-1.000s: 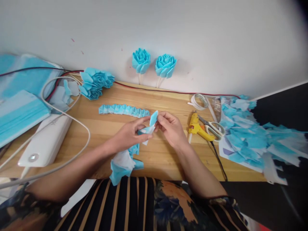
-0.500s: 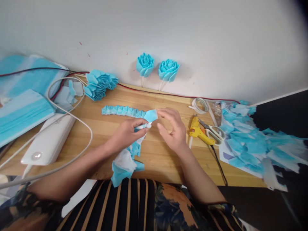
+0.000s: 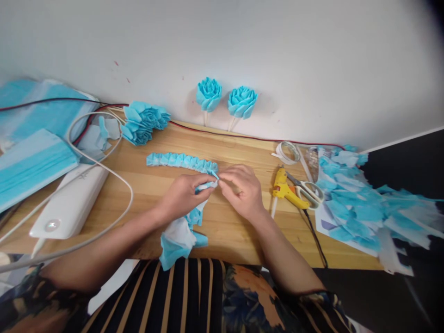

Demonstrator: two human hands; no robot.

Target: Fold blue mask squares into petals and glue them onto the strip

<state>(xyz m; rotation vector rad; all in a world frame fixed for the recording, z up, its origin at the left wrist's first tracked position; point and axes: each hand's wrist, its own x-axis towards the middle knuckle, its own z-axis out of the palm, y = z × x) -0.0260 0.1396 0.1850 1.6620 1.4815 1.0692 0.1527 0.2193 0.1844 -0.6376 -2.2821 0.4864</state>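
Note:
My left hand [image 3: 183, 196] pinches a strip of blue and white mask fabric [image 3: 180, 233] that trails down over the front edge of the wooden table [image 3: 229, 231]. My right hand [image 3: 242, 190] meets it from the right, its fingertips pressed on the same strip's folded tip. Just beyond the fingers lies a pleated blue band [image 3: 180, 160], flat on the table.
Two blue fabric roses [image 3: 225, 98] lean on the wall, a looser blue bloom [image 3: 144, 121] lies at left. A yellow glue gun [image 3: 288, 192], scissors [image 3: 307, 187] and tape roll [image 3: 287, 150] sit right, before a heap of blue scraps [image 3: 360, 203]. White power bank [image 3: 67, 203], cables and stacked masks [image 3: 29, 164] lie left.
My right hand let go and opened half a second ago, then came back to the strip's tip. The raised blue flap is now folded down between both hands' fingertips.

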